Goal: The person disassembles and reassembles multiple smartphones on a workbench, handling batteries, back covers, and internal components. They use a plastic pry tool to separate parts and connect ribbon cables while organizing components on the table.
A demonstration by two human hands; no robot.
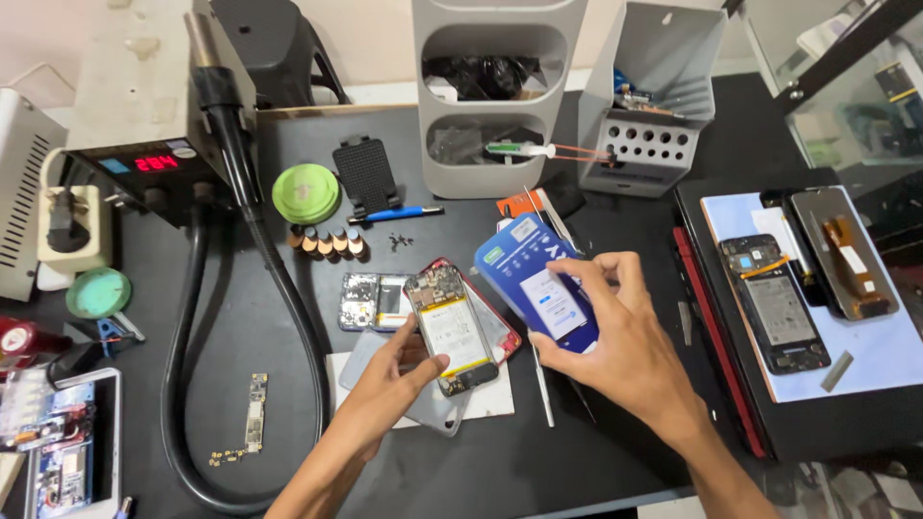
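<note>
The left hand (399, 370) grips the opened phone with its white battery (450, 332), long side running near to far, while the right hand (615, 336) pinches the blue flat box (534, 279) just right.

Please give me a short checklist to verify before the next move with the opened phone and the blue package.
1. Left hand grips the opened phone, back cover off: ok.
2. Right hand holds the blue package firmly: ok.
3. Package already opened: cannot tell.
4. Metal tweezers lie within reach beside the phone: ok.
5. Hot air nozzle sits in its stand, away from both hands: ok.
6. Loose small screws lie on the black mat, uncontained: not ok.
</note>
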